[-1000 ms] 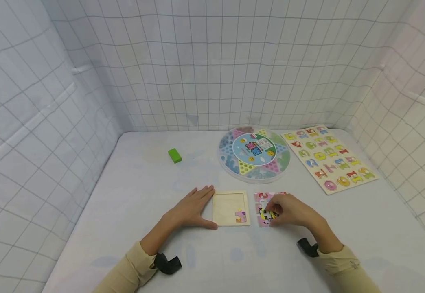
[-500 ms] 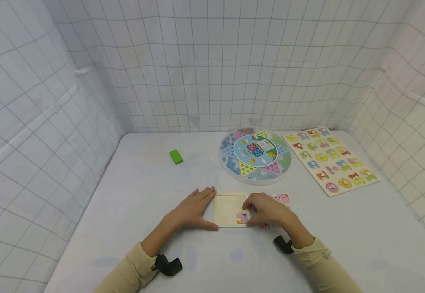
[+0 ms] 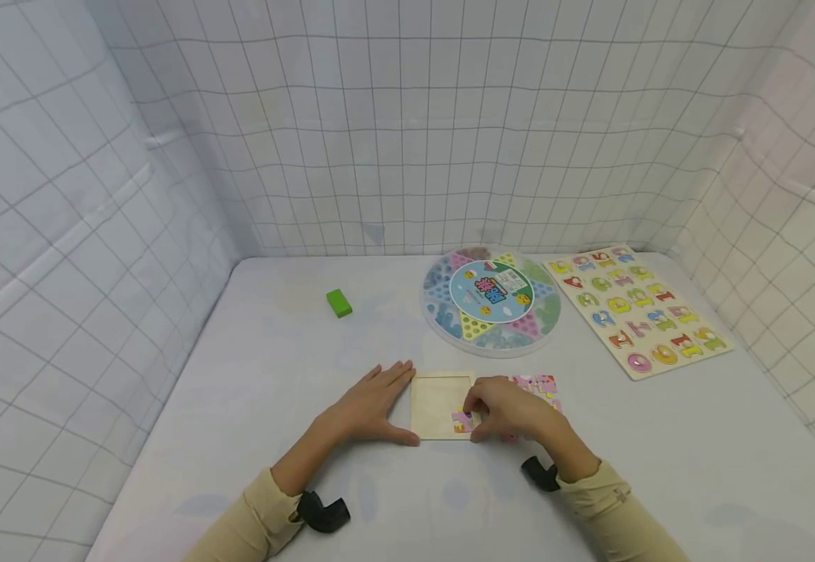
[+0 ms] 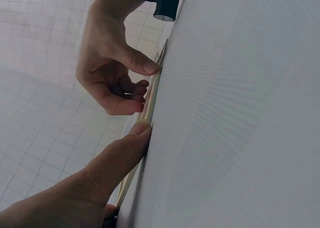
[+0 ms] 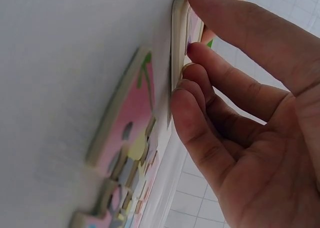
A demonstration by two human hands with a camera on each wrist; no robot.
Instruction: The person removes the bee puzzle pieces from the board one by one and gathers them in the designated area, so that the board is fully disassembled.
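A square wooden puzzle tray (image 3: 425,398) lies flat on the white table, with a pink jigsaw piece (image 3: 460,423) in its near right corner. My left hand (image 3: 365,406) rests along the tray's left side, fingers stretched out and thumb at the near corner. At the right side is my right hand (image 3: 509,406), fingers bent. In the right wrist view, its thumb is at the tray's corner and its index fingertip at the piece, with a gap between them. Partly hidden under that hand is a group of joined jigsaw pieces (image 5: 132,118), mostly pink.
Behind the tray lies a round Chinese checkers box (image 3: 490,293) with a blue label. A wooden number puzzle board (image 3: 639,312) lies at the back right. A green block (image 3: 339,303) sits at the back left. Gridded white cloth walls surround the table.
My right hand has moved left from the joined pieces to the tray's right side, then stayed there. My left hand has kept its place beside the tray.
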